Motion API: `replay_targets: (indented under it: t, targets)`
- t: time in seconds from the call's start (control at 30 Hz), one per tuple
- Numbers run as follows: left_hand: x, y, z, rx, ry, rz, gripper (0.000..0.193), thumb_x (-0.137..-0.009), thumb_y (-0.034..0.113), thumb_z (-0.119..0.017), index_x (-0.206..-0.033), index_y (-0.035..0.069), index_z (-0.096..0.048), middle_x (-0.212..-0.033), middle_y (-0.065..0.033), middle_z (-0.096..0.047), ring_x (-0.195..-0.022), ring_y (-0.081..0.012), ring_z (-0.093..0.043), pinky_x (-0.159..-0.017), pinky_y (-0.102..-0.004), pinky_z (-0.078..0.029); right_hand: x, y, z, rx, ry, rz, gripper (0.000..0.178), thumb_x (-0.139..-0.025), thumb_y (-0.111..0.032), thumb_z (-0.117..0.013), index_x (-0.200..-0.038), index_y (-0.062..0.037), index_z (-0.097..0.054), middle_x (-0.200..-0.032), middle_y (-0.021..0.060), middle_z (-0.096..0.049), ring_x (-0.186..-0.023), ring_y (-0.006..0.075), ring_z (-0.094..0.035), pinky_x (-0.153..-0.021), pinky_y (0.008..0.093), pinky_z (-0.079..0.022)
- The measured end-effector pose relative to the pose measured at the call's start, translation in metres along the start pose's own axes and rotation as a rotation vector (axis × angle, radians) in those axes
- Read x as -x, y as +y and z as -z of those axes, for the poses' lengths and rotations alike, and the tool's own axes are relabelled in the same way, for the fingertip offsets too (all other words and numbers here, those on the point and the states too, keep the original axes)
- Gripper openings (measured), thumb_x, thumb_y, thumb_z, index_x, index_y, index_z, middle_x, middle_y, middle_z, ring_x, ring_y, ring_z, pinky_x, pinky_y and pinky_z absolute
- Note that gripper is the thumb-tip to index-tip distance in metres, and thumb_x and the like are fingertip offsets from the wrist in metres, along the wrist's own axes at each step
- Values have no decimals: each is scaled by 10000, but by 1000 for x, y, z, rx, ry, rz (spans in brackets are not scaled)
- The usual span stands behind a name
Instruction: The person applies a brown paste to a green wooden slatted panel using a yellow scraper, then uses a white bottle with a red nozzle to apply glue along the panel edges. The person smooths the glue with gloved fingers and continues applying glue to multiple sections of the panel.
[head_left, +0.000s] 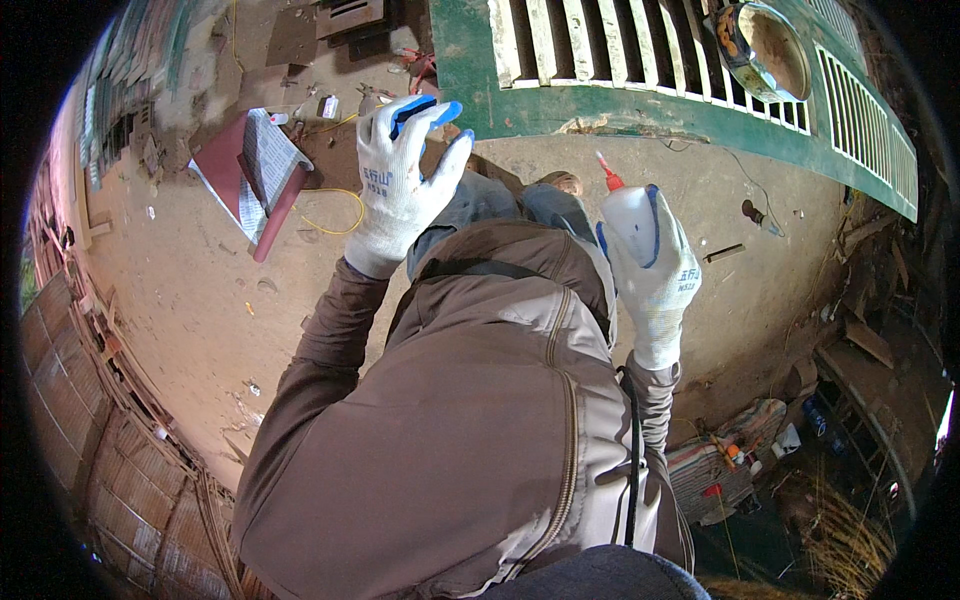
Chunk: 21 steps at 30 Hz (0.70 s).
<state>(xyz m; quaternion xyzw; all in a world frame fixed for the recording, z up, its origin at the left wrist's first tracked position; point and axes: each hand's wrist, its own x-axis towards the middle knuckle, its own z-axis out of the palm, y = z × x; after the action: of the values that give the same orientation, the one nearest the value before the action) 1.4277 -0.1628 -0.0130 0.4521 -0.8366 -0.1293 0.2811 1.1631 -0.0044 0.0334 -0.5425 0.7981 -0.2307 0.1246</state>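
Note:
Both my hands wear white knitted gloves with blue coating on the fingers and palm. My right hand (655, 270) is wrapped round a white squeeze bottle (627, 208) with a red nozzle, whose pale tip points up and away from me. My left hand (405, 185) is raised on the other side, its fingers curved and apart, and I see nothing between them. Ahead of both hands lies a green slatted wooden panel (540, 110). The left fingertips appear close to the panel's near left corner, though I cannot tell whether they touch it.
On the panel rests a round ring-shaped thing (780, 50) with a patterned side. A folded dark red sheet with printed paper (250, 185) lies on the floor at left, beside a yellow cord (345, 228). Wood scraps (868, 338) and a striped sack (715, 470) are at right.

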Motion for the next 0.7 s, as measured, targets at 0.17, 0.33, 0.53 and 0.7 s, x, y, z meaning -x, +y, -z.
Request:
replay_targets:
  t: [0.17, 0.33, 0.53, 0.7]
  targets:
    - [1, 0, 0, 16, 13, 38, 398, -862, 231, -840, -1230, 153, -711, -1267, -53, -636, -1208, -283, -542, -1057, -466, -395, 0, -7, -5, -5, -19, 25, 711, -773, -328, -908, -1358, -12, -653, -1126, 202, -751, -950, 322, -769, -833, 378, -602]
    - [3, -6, -1, -5, 26, 13, 400, -859, 261, -845, -1223, 162, -710, -1264, -72, -590, -1190, -304, -526, -1016, -477, -426, 0, -5, -5, 5, 1, -14, 708, -775, -334, -903, -1357, -16, -655, -1134, 196, -753, -951, 317, -771, -824, 378, -605]
    - [3, -1, -1, 27, 3, 65, 371, -870, 220, -832, -1215, 151, -715, -1254, -39, -661, -1225, -274, -556, -1139, -492, -348, 2, 0, -2, -5, 11, -14, 706, -777, -328, -900, -1358, -12, -653, -1136, 191, -754, -955, 319, -771, -825, 383, -605]
    - [0, 2, -2, 24, 21, 70, 360, -866, 217, -834, -1199, 148, -717, -1243, -46, -665, -1225, -270, -560, -1169, -511, -333, 0, -5, -4, -27, -2, -28, 695, -789, -319, -897, -1356, 0, -651, -1162, 204, -745, -981, 339, -765, -856, 378, -599]
